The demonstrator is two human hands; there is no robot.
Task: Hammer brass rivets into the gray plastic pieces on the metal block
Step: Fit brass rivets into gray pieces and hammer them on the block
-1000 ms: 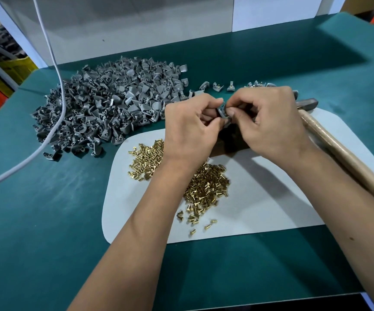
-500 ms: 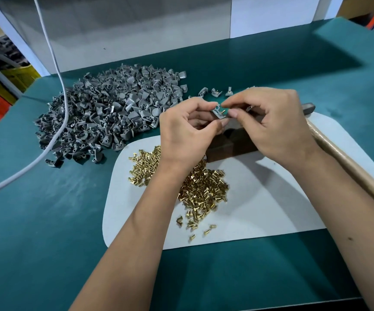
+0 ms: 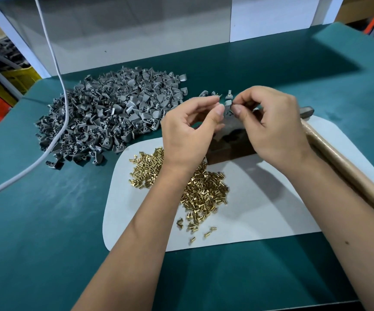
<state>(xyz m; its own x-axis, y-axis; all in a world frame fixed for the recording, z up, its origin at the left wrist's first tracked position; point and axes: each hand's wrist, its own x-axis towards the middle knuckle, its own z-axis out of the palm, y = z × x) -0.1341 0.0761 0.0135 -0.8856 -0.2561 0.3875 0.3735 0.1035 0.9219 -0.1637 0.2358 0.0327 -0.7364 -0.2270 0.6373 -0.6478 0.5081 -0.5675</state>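
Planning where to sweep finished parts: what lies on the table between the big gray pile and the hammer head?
In the head view, a few loose gray plastic pieces lie there; both hands hover over that stretch.
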